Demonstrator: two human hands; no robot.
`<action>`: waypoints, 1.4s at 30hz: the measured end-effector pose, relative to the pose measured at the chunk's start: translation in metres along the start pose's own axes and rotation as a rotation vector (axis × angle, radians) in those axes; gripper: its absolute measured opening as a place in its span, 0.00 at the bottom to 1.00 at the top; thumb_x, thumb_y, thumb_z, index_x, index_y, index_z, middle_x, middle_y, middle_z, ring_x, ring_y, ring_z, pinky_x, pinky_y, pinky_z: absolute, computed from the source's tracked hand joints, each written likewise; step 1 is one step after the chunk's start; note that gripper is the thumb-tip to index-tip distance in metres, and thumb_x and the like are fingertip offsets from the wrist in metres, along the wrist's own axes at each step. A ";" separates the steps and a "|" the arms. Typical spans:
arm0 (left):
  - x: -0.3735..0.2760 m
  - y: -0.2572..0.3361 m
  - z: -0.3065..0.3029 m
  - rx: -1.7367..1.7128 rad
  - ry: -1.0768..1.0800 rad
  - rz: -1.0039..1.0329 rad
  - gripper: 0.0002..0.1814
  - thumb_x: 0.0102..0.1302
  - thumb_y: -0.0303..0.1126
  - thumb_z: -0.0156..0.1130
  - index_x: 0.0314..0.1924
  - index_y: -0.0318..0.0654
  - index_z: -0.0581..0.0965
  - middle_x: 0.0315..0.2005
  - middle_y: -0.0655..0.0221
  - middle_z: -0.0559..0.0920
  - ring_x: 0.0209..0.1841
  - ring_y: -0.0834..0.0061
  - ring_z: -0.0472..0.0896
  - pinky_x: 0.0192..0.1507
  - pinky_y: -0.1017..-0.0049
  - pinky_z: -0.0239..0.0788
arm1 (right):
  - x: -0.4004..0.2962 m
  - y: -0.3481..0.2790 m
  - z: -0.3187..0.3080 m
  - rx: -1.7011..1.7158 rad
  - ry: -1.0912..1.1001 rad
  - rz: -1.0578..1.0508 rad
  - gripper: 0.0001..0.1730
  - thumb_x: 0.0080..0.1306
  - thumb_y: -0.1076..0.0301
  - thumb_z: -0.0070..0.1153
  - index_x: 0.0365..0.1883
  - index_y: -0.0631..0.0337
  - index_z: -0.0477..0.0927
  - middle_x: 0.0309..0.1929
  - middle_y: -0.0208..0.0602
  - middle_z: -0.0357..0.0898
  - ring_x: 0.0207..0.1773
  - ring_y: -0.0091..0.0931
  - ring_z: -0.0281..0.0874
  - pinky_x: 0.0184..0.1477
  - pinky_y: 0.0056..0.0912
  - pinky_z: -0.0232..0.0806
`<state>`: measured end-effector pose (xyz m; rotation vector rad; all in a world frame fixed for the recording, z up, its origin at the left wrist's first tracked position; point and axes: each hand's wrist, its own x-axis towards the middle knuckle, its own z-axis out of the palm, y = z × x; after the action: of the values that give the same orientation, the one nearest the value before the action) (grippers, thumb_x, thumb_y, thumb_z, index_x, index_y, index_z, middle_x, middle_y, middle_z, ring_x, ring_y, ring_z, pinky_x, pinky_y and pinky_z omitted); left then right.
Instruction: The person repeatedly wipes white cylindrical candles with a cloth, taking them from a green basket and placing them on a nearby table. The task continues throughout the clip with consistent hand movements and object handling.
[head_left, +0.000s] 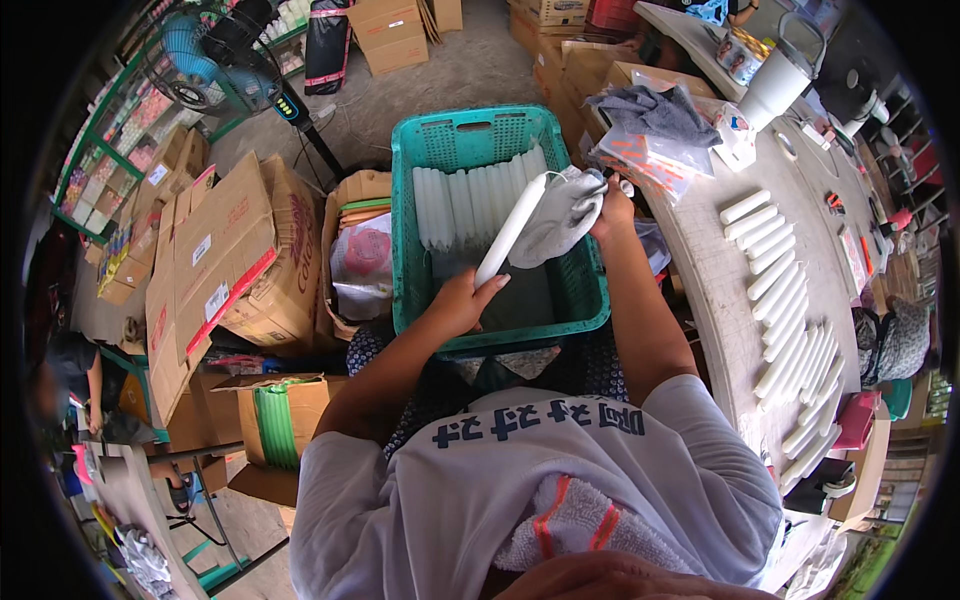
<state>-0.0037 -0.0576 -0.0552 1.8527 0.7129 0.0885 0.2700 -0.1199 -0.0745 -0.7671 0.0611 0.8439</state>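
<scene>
My left hand grips a white taper candle near its lower end. The candle leans up to the right, its wick at the top. My right hand holds a grey-white cloth, which hangs behind the candle's upper part; whether the two touch I cannot tell. Both hands are over a green plastic crate. Inside it, a row of white candles lies side by side toward the far end. The crate's near part shows a grey floor.
At right, a long table bears several white candles, a tumbler and a dark grey cloth. Cardboard boxes crowd the left, one holding green candles. A standing fan is beyond. Another person sits far left.
</scene>
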 end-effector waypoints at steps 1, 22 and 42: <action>0.002 -0.003 -0.002 -0.067 -0.014 -0.016 0.24 0.61 0.53 0.49 0.30 0.34 0.68 0.15 0.71 0.69 0.12 0.78 0.68 0.16 0.74 0.65 | -0.015 0.004 0.001 -0.069 -0.063 0.037 0.22 0.69 0.53 0.29 0.47 0.61 0.67 0.48 0.45 0.69 0.51 0.39 0.68 0.55 0.50 0.59; 0.046 0.053 0.020 -1.383 0.362 0.075 0.41 0.56 0.64 0.46 0.57 0.37 0.58 0.46 0.59 0.66 0.50 0.65 0.66 0.54 0.63 0.58 | -0.085 0.042 0.082 -0.005 -0.105 -0.143 0.21 0.56 0.56 0.58 0.34 0.66 0.70 0.27 0.40 0.75 0.26 0.31 0.74 0.29 0.36 0.69; 0.068 0.024 -0.025 -1.060 -0.146 0.410 0.20 0.61 0.52 0.50 0.31 0.40 0.74 0.49 0.57 0.71 0.55 0.66 0.65 0.52 0.68 0.58 | -0.075 0.084 0.040 -0.542 -0.707 0.571 0.36 0.59 0.34 0.36 0.33 0.62 0.75 0.25 0.32 0.74 0.25 0.21 0.71 0.28 0.23 0.66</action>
<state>0.0525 -0.0074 -0.0424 0.9300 0.0933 0.4910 0.1510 -0.1085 -0.0684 -0.9256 -0.6271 1.6781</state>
